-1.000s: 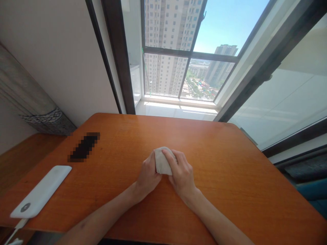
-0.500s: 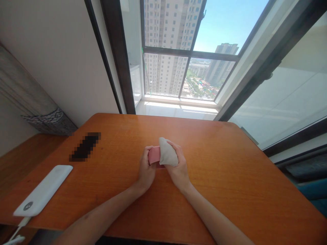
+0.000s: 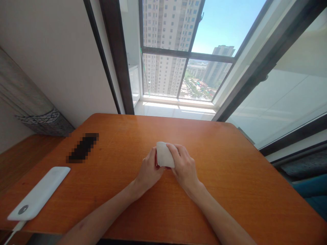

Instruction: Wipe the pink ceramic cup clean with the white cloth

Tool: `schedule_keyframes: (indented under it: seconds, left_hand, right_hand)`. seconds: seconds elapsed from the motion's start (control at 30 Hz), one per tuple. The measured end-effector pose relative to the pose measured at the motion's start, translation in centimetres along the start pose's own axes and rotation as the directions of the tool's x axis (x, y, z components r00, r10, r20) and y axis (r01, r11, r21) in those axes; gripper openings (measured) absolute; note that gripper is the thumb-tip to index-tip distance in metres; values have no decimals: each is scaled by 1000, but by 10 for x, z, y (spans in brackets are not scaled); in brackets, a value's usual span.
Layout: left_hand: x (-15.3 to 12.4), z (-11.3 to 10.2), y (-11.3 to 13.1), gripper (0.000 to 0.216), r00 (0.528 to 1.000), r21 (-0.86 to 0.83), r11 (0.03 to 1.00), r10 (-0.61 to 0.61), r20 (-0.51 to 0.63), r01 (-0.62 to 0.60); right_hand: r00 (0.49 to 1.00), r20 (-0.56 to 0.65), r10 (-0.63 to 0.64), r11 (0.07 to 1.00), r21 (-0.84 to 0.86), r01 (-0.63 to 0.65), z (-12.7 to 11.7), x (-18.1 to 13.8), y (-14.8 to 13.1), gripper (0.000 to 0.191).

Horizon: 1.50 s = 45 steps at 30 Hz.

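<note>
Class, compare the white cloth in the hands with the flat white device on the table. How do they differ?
The cloth is soft and bunched; the device is rigid, flat and long. The cloth is gripped between left hand and right hand; the device lies untouched near the left edge of the table. Both are white.

We see an orange wood desk [image 3: 230, 177] w/ rounded corners across the lower frame. Upper left: plain white wall [image 3: 51, 51], and a grey patterned curtain [image 3: 28, 102] at far left. Top centre: tall window [image 3: 166, 68] in a dark frame [image 3: 116, 58], sunlit pale sill [image 3: 173, 110]. Outside are hi-rise blocks [image 3: 163, 41] & blue sky [image 3: 224, 23]. Right: big glass pane [image 3: 288, 92]. Bottom right: a blue seat [image 3: 311, 194].
</note>
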State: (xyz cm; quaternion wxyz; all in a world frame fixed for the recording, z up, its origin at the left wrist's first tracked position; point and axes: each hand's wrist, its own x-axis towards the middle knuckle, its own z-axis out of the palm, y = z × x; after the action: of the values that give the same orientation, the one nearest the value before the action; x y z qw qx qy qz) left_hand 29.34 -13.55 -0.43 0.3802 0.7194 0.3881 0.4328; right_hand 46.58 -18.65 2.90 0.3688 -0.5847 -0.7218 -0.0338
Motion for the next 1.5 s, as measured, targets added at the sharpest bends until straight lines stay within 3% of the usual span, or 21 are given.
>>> schedule_keyframes:
  seconds: [0.1, 0.2, 0.27, 0.37, 0.47, 0.53, 0.6, 0.67, 0.77, 0.87, 1.0, 1.1, 1.2, 1.27, 1.37, 1.43, 1.5]
  left_hand:
    - [1, -4, -3, 37, 1000, -1, 1000, -17, -16, 17]
    - [3, -5, -5, 25, 995, -74, 997, -14, -101, 6]
    - [5, -5, -5, 21, 985, -167, 986, -45, -165, 17]
    - [7, -3, -4, 22, 966, -308, 951, -111, -236, 34]
    - [7, 0, -7, 29, 951, -411, 909, -184, -248, 68]
    - [8, 1, -10, 29, 943, -438, 894, -221, -248, 94]
    - [9, 0, -13, 25, 952, -392, 915, -197, -234, 93]
    - [10, -3, -17, 24, 976, -266, 963, -93, -195, 39]
    - [8, -9, -18, 40, 991, -73, 996, 45, -129, -55]
    - [3, -14, -13, 59, 986, 32, 995, 97, -135, -93]
    - [1, -20, -1, 51, 984, 201, 967, 171, -54, -157]
    - [4, -24, 1, 38, 993, 258, 959, 115, 38, -121]
    - [9, -29, -2, 23, 993, 282, 954, 85, 83, -105]
    - [10, -31, -5, 19, 991, 279, 954, 90, 95, -113]
    - [9, -31, -8, 12, 991, 244, 962, 102, 81, -119]
    - [7, -29, -8, 13, 994, 165, 981, 100, 33, -104]
    - [6, -24, -7, 19, 998, 27, 998, 49, -50, -48]
  right_hand:
    - [999, 31, -7, 1000, -4, 7, 4, -4, -8, 68]
    - [995, -27, 97, 969, 230, -89, 15, -3, -12, 65]
    - [973, -41, 226, 872, 454, -183, 21, 1, -14, 61]
    - [934, 53, 355, 644, 710, -285, 28, 4, -15, 64]
    - [920, 151, 363, 459, 830, -317, 37, 2, -17, 77]
    - [921, 172, 350, 403, 860, -314, 42, 0, -17, 82]
    - [925, 134, 356, 458, 837, -298, 43, -3, -15, 78]
    - [934, 34, 356, 616, 743, -262, 40, -4, -11, 70]
    - [969, -94, 230, 853, 498, -154, 27, -5, -3, 55]
    - [992, -84, 92, 951, 304, -63, 15, -5, 0, 50]
    - [998, 63, 19, 985, 170, -29, 10, -6, 0, 70]
    - [985, 173, -4, 997, 74, -8, 6, -4, -3, 81]
    - [979, 173, -104, 994, -9, 107, -1, 1, -12, 93]
    - [969, 184, -166, 986, 34, 163, -5, 4, -19, 101]
    - [973, 189, -135, 965, 250, 86, -4, 7, -26, 75]
    - [992, 115, -44, 913, 409, -7, 3, 8, -28, 50]
    - [995, 31, 95, 814, 574, -95, 15, 6, -29, 40]
